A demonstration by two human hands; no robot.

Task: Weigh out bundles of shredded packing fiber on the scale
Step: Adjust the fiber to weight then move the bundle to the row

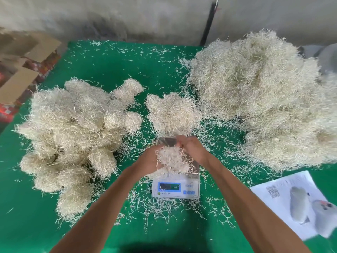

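Observation:
A small white digital scale with a blue display and a steel pan stands on the green table near the front centre. Over its pan sits a pale bundle of shredded fiber. My left hand cups the bundle from the left with curled fingers. My right hand grips its top right edge, fingers bent into the strands. A smaller loose clump lies just behind the scale.
A big heap of loose fiber fills the right side. Several rolled bundles are stacked on the left. A printed sheet lies front right. Cardboard boxes stand off the table's left edge. Stray strands litter the green cloth.

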